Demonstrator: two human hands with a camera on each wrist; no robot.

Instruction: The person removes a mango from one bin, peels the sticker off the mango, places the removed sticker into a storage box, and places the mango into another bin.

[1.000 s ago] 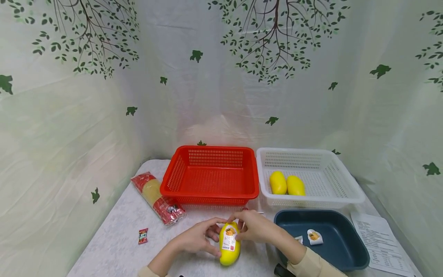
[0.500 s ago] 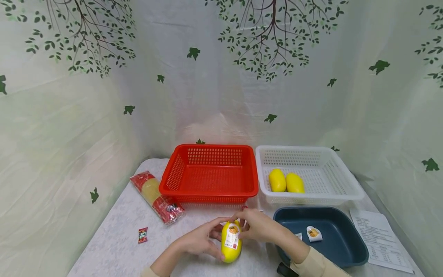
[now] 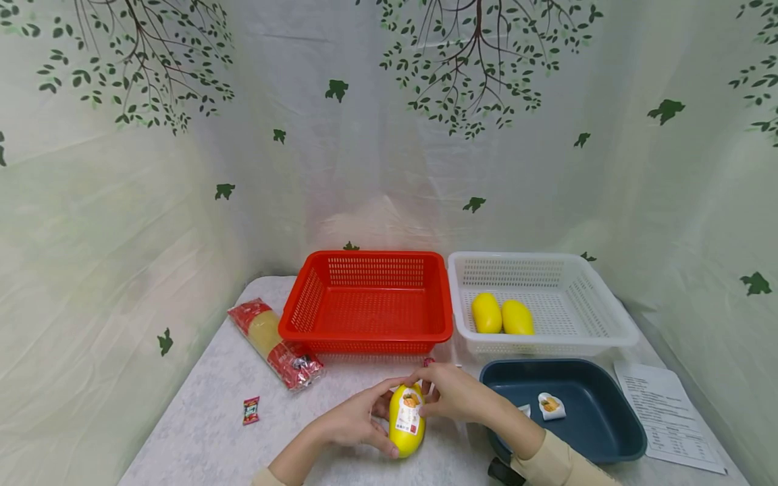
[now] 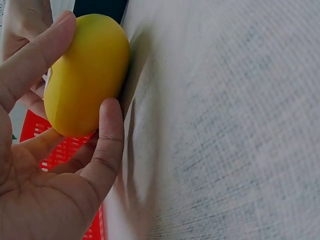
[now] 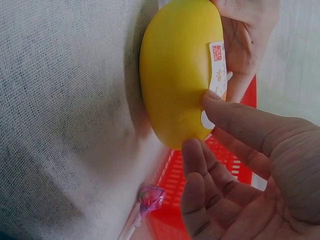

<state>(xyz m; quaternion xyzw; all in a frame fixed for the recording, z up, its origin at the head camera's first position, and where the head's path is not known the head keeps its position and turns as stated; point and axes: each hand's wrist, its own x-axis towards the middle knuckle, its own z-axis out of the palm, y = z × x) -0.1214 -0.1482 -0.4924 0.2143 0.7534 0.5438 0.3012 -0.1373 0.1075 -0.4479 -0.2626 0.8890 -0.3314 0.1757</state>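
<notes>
A yellow mango with a white printed label lies on the table in front of the red basket. My left hand holds its left side, thumb near the front end, fingers toward the far end. From the right, my right hand has its thumb on the label's edge and its fingertips at the far end of the mango. In the right wrist view the label lies against the skin, and the thumb covers part of it. The mango shows its unlabelled side in the left wrist view.
Behind stand a red basket and a white basket holding two yellow mangoes. A dark blue tray with a crumpled label, a printed sheet, a red-and-clear pack, a small red packet and a lollipop lie around.
The mango has turned slightly and shifted a little right between my hands, its label still on it. Both hands keep nearly the same hold. The head view has tilted down slightly.
</notes>
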